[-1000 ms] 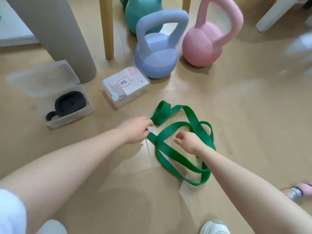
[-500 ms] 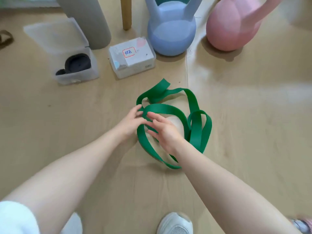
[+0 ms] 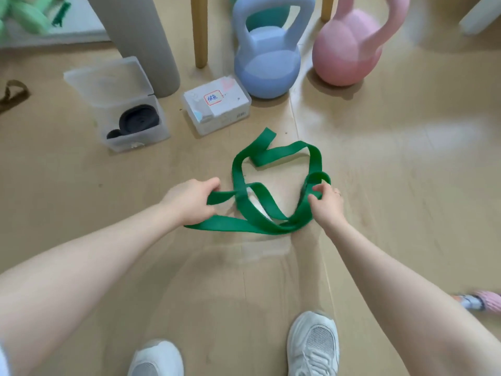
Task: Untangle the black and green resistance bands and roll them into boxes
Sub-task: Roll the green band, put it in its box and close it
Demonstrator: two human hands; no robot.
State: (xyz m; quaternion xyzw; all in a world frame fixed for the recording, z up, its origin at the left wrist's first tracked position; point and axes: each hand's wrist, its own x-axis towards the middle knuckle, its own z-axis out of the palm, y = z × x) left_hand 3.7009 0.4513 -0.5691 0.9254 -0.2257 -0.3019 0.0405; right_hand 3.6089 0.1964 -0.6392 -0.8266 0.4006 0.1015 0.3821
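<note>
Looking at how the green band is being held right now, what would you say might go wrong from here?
The green resistance band crosses over itself between the left hand and the right hand; pulling them apart might tighten the crossing instead of freeing it. The closed labelled box must be opened before the roll goes in, so a rolled band may uncoil if one hand lets go.

Looks like a home workout corner: pastel kettlebells (image 3: 267,58) on a wood-look floor (image 3: 406,172), by wooden furniture legs (image 3: 200,31).
</note>
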